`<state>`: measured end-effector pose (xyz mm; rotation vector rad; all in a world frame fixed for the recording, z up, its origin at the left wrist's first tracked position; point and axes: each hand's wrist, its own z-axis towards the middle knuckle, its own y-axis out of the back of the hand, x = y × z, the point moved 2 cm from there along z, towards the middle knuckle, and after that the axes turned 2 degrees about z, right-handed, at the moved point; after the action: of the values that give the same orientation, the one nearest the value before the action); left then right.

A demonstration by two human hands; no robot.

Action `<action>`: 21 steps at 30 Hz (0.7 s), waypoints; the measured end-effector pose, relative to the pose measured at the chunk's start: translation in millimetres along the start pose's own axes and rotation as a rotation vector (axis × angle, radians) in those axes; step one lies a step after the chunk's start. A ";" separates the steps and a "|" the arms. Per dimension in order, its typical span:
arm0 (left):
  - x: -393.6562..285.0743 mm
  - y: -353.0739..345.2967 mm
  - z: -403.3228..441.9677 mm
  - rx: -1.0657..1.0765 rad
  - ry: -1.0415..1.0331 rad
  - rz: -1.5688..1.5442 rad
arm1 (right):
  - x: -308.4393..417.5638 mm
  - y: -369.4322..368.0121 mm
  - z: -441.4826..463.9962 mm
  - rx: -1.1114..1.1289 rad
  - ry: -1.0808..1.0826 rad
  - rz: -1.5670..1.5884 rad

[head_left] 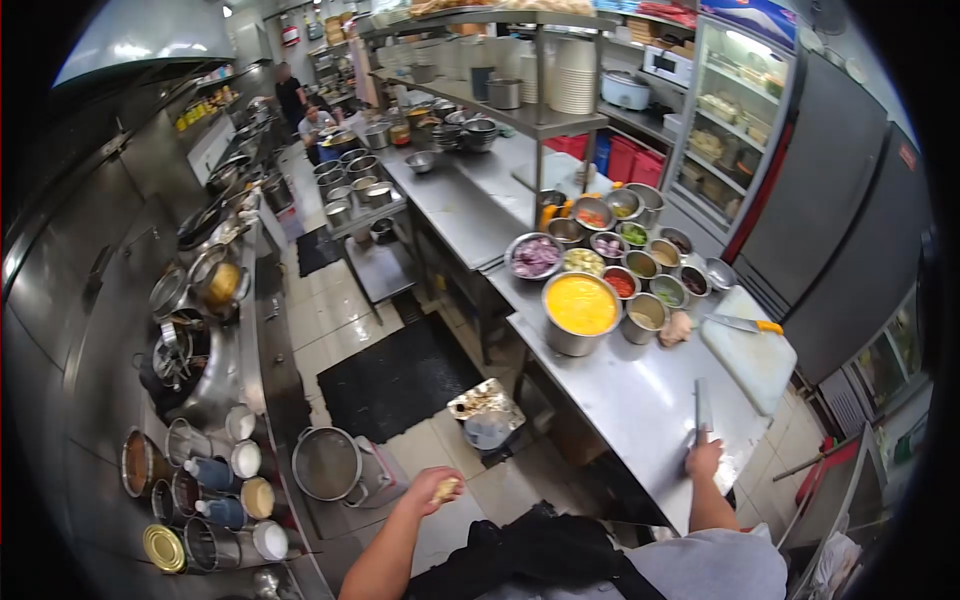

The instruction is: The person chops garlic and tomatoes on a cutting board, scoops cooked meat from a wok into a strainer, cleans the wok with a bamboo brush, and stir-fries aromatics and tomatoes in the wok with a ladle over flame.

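Left hand (438, 490): bare, fingers curled round a small pale-yellow lump (446, 488), irregular in shape; held out clear of the counter, above the tiled floor; surface too small in view to describe further

Right hand (705, 458): bare, closed in a fist round the grip of a broad-bladed knife (702, 402); blade flat, grey, metallic, roughly rectangular, pointing away from the person; grip hidden by the fingers; whether the blade touches the counter cannot be told

Counter (640, 395): smooth brushed-looking metal, beneath and ahead of the right hand, with soft reflections

Cutting board (755, 365): white slab with rounded corners, ahead and to the right of the right hand; upon it a second knife (740, 323), slim-bladed, orange-handled

Fleshy-looking lump (677, 329): pinkish beige, uneven, straight ahead of the right hand, near the board

Deep pot (573, 343): cylindrical metal, ahead and to the left of the right hand, filled with glossy, bright-yellow liquid (582, 303)

Bowl (523, 274): rounded metal, beyond the deep pot, heaped with purple and white chopped pieces (537, 255)

Small round tubs (641, 332): metal, clustered beyond the lump, with red, green and beige contents

Foil (503, 402): crumpled, shiny, scattered with brown bits, low down ahead of the left hand

Mat (400, 375): black, rectangular, on the floor beyond the left hand

Stockpot (296, 458): wide, round, metal-rimmed, left of the left hand
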<state>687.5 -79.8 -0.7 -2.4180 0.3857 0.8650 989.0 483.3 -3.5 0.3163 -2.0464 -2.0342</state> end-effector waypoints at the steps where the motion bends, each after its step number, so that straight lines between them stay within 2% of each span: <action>1: 0.5 45.2 -14.3 -0.084 -0.033 -0.134 | 17.5 18.8 -5.2 -0.013 0.030 0.055; 2: -0.4 83.9 -26.5 -0.167 -0.073 -0.271 | 37.9 40.9 -8.1 -0.029 0.061 0.111; 3: -3.5 113.0 -40.9 -0.188 -0.084 -0.280 | 61.2 50.0 -11.3 -0.107 0.140 0.121; 4: -8.1 138.0 -57.5 -0.264 -0.141 -0.358 | 84.6 53.9 -15.1 -0.128 0.275 0.247; 7: -20.4 193.9 -78.9 -0.387 -0.218 -0.475 | 170.9 43.6 -36.1 0.109 0.615 0.568; 8: -28.2 206.7 -78.9 -0.420 -0.238 -0.500 | 215.6 59.8 -57.1 0.246 0.622 0.577; 11: -57.1 231.9 -62.5 -0.450 -0.209 -0.509 | 325.2 52.0 -98.5 0.543 0.852 0.530; 13: -79.2 254.8 -44.7 -0.416 -0.165 -0.490 | 399.3 39.3 -113.6 0.625 1.025 0.496; 14: -92.1 266.1 -37.2 -0.420 -0.169 -0.488 | 433.8 10.7 -112.0 0.624 1.127 0.485; 15: -102.2 277.2 -31.9 -0.403 -0.111 -0.458 | 474.8 10.4 -115.3 0.723 1.127 0.412; 17: -125.6 297.7 -27.8 -0.401 -0.007 -0.390 | 555.5 15.2 -122.6 0.712 1.228 0.404; 19: -151.7 315.5 -33.4 -0.398 -0.012 -0.422 | 635.8 31.5 -127.4 0.721 1.342 0.489; 21: -181.8 338.7 -37.5 -0.353 -0.047 -0.465 | 710.4 40.3 -123.6 0.749 1.423 0.444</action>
<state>423.9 -361.9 9.8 -2.6324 -0.3688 0.8229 355.3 141.0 48.8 0.9508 -1.4875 -0.3279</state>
